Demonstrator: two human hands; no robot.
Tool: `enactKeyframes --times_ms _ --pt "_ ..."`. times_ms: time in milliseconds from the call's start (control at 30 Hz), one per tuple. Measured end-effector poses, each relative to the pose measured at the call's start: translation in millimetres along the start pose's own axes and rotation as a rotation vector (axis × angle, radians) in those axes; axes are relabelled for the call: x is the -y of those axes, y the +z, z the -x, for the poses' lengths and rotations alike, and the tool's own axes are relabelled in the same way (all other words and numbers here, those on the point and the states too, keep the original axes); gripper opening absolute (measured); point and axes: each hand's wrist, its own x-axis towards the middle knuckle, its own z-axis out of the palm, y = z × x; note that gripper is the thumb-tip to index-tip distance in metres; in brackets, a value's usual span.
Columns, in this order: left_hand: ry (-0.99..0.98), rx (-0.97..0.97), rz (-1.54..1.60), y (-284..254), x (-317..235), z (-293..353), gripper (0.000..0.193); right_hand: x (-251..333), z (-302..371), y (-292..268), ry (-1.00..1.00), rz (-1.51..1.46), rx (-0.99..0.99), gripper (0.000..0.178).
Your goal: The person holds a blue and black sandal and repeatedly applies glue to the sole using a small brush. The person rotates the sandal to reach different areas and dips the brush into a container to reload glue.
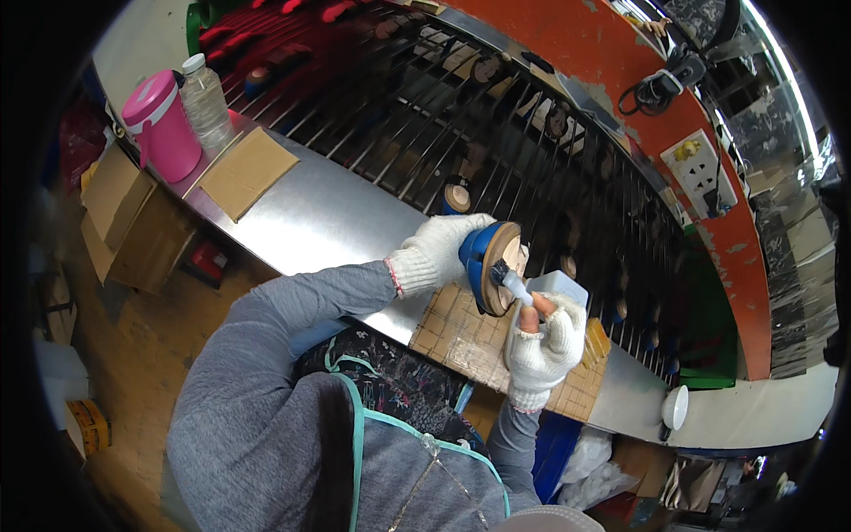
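Observation:
My left hand (441, 248), in a white knit glove, is wrapped round a blue shoe (479, 266) and holds it tilted up. The shoe's tan sole is turned toward my right hand. In my gloved right hand (548, 341), with thumb and finger bare at the tips, I pinch a small brush (517, 286) by its pale handle. Its dark bristles touch the sole. Partly hidden behind the right hand stands a whitish container (560, 285); what is in it does not show. Below the hands lies a tan grid-marked board (452, 335), on the metal ledge.
A rack of dark metal bars (381, 155) runs beyond the ledge (310, 208), with several shoes on it, one (456, 199) close to my left hand. At the left stand a pink jug (164, 124), a clear bottle (206, 102) and a cardboard piece (248, 173). A yellow block (597, 344) lies right.

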Motion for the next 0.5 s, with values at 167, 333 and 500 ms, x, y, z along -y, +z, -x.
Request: enactKeyframes --times_ms 167,333,500 --pt "-0.099 0.329 -0.281 -3.8 -8.6 -2.4 0.078 -4.8 -21.1 -1.7 -0.078 -0.043 0.008 0.021" --pt "-0.112 0.601 -0.27 -8.5 -11.6 1.8 0.083 -9.1 -26.6 -1.4 -0.134 -0.024 0.037 0.017" --pt "-0.395 0.713 0.176 -12.0 -16.8 33.1 0.09 -18.0 -16.6 1.8 -0.094 -0.121 0.06 0.022"
